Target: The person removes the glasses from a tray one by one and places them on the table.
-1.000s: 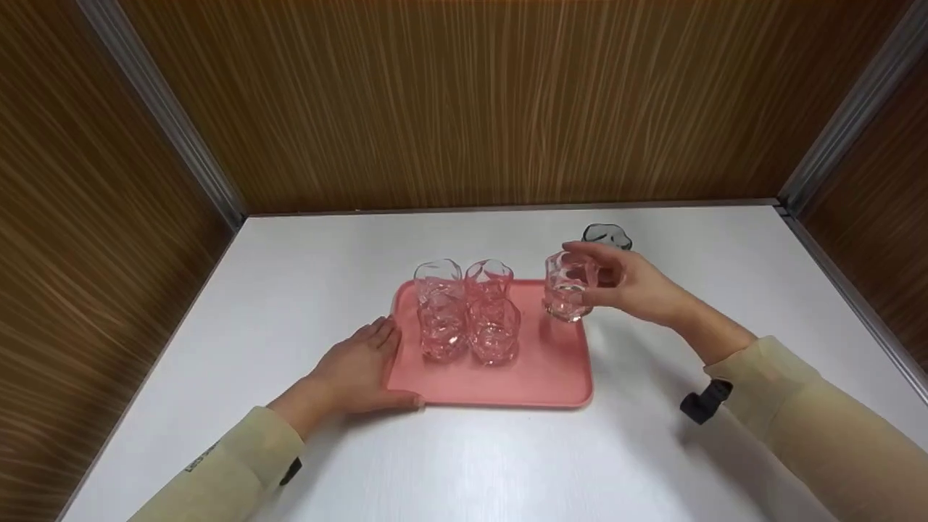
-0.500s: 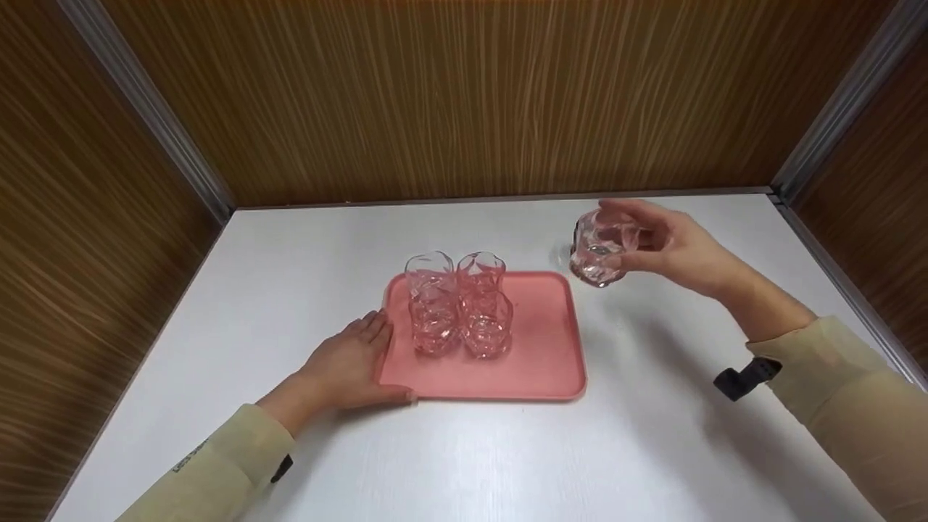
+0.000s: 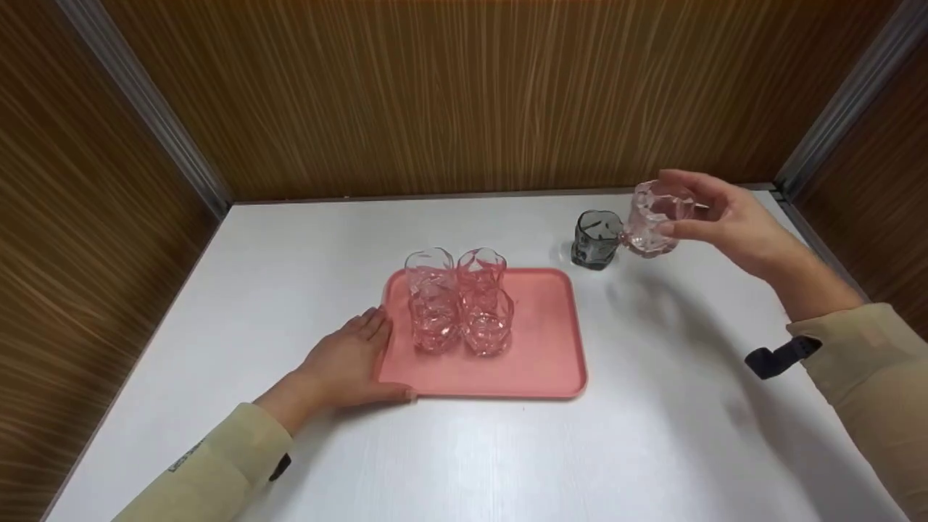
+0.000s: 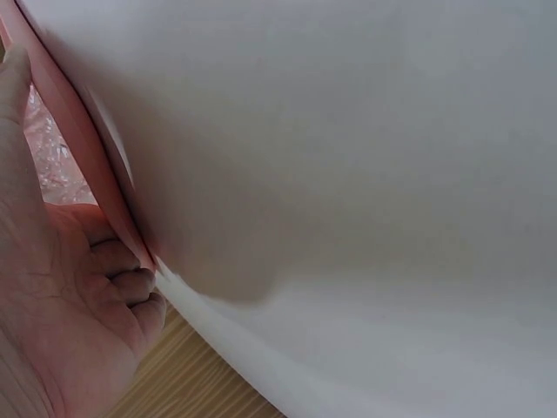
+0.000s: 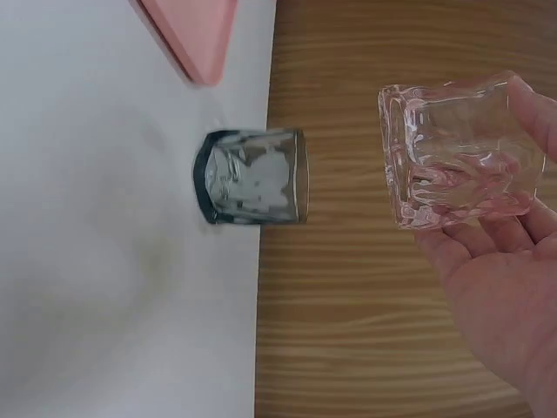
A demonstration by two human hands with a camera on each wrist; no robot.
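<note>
Since the earlier frame the right hand (image 3: 725, 217) has carried the clear faceted glass (image 3: 656, 217) off the pink tray (image 3: 540, 362) and up past its far right corner — it now hangs in the air, tilted, just beside the smoky grey glass (image 3: 596, 239) standing on the white table (image 3: 464, 449). Lowered carelessly, the two could knock together, or the slick glass could slip. Fingers and thumb curl round its sides, grasping it firmly. The left hand (image 3: 346, 366) lies flat and relaxed against the tray's near left edge, steadying it; four clear glasses (image 3: 458, 304) cluster on the tray.
</note>
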